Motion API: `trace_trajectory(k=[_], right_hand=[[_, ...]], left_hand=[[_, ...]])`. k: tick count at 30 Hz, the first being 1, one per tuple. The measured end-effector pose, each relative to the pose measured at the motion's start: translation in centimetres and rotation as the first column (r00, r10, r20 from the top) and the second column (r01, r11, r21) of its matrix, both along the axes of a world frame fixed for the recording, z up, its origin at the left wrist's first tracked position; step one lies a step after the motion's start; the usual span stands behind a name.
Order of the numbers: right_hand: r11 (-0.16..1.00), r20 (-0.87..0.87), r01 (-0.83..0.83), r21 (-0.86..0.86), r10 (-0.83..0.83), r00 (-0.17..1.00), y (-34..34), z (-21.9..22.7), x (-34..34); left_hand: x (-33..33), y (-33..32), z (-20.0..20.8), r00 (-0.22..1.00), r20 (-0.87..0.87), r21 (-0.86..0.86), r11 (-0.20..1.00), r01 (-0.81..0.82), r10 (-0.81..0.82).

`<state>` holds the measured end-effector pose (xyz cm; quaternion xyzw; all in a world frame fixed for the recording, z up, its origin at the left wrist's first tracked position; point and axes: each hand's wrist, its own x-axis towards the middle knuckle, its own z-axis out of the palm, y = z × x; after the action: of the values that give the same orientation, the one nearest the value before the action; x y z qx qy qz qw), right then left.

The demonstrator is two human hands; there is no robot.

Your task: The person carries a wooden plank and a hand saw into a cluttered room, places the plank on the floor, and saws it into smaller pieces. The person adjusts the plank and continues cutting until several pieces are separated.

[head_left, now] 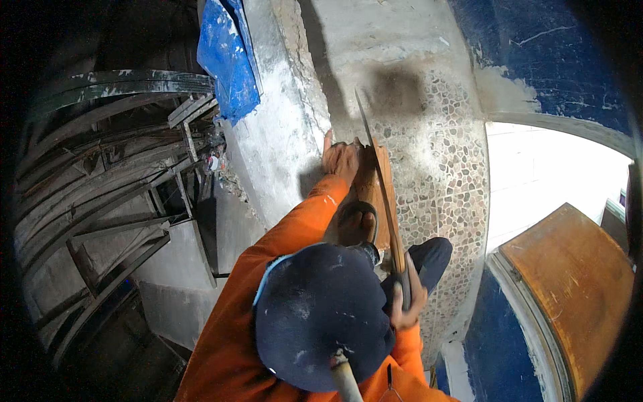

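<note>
A handsaw (386, 191) lies lengthwise over a reddish-brown wooden board (382, 231), its narrow tip pointing away from me. The fingers of my right hand (410, 298) are wrapped round the saw's handle at the near end. My left hand (341, 162) grips the far left end of the board, one finger sticking out towards the wall. A sandalled foot (360, 224) rests on the board between my arms. Whether the saw's teeth have entered the wood cannot be made out. Both forearms wear orange sleeves.
A rough grey-white wall (284, 114) with blue plastic sheeting (230, 60) runs along the left. Beyond it are dark metal frames (127, 258). Stone-patterned tiles (449, 181) cover the floor. A brown wooden panel (569, 281) stands at right. A dark blue cap (321, 311) blocks the lower middle.
</note>
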<state>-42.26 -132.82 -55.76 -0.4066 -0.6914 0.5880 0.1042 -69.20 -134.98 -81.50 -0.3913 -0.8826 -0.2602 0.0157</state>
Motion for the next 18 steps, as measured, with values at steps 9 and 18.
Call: trace_trajectory(k=[9,18], right_hand=[[0.987,-0.009,-0.047,0.157,0.049,0.999,-1.3,1.1,2.3],[0.998,-0.009,0.024,0.056,-0.023,1.0,2.1,-3.2,-3.9]], left_hand=[[-0.2,0.8,1.5,0.999,0.04,-0.209,0.977,0.041,-0.034],[1.3,1.2,-2.3,0.989,0.125,-0.18,0.978,0.104,-0.082]])
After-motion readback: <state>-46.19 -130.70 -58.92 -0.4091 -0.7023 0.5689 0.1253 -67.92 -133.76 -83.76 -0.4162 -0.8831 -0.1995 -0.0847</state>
